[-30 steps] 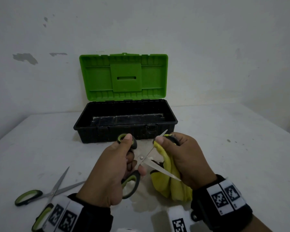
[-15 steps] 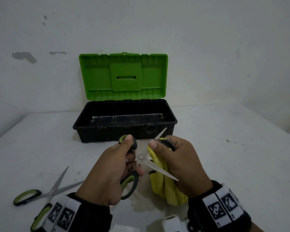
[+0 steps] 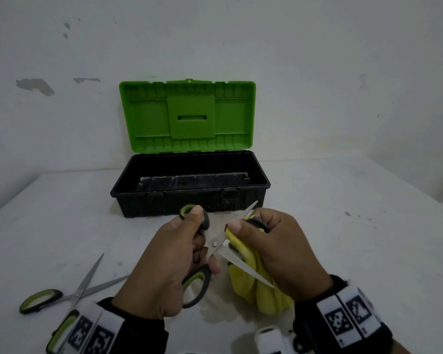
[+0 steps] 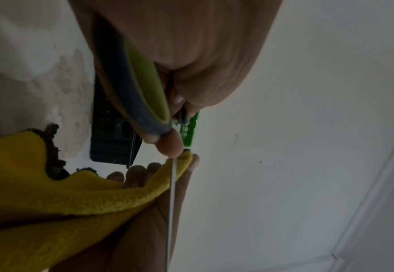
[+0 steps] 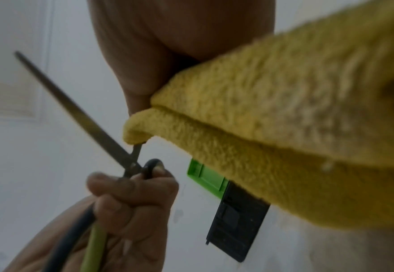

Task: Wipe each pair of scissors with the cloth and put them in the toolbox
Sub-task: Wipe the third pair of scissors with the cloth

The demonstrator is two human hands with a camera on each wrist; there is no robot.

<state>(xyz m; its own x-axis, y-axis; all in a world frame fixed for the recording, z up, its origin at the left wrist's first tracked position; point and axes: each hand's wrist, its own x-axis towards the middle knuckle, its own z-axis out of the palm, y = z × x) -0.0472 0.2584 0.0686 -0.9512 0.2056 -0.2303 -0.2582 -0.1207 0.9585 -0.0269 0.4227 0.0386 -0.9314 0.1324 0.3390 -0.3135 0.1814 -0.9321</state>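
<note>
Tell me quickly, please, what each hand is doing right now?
Left hand: grips the scissors by the handles.
Right hand: holds the cloth around one blade.

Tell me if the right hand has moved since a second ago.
Yes: the right hand slid the cloth down the scissors, away from the toolbox.

White table (image 3: 343,226), open toolbox (image 3: 189,200) at back, spare scissors (image 3: 69,295) front-left w/ blades apart
</note>
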